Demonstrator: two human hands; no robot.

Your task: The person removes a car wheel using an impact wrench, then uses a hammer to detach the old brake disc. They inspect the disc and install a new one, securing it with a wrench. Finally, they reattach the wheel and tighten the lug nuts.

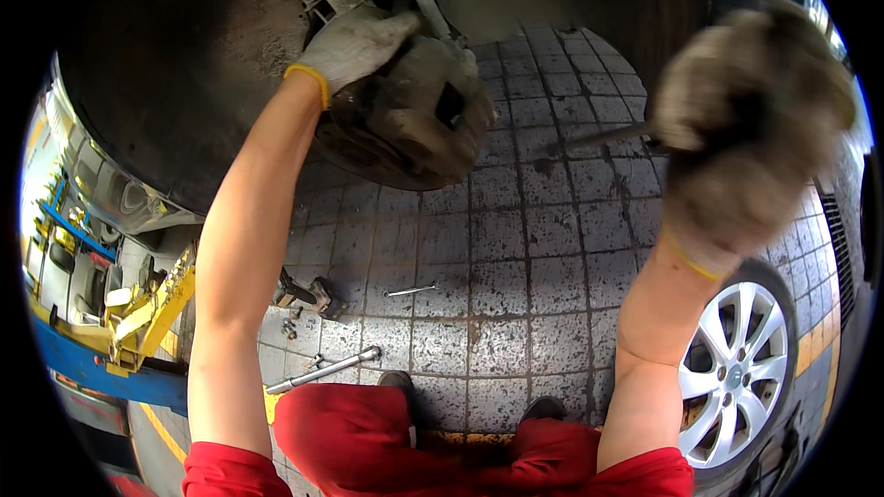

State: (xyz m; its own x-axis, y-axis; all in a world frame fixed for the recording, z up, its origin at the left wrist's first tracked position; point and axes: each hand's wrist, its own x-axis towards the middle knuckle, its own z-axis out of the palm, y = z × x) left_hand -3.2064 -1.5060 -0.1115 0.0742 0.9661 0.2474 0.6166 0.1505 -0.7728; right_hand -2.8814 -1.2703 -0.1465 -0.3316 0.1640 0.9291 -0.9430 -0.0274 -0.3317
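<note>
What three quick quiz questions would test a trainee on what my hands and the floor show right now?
1. True or false: the left hand rests on the rusty brake assembly under the raised car.
2. Which lies on the tiled floor near the person's knees? A) a long metal wrench B) a coiled hose C) a paint can
3. Fill in: the right hand, blurred and gloved, grips a thin dark ____ pointing toward the brake assembly.

Key:
1. True.
2. A.
3. Rod; its exact kind cannot be told. An alloy wheel lies beside the right forearm.
</note>
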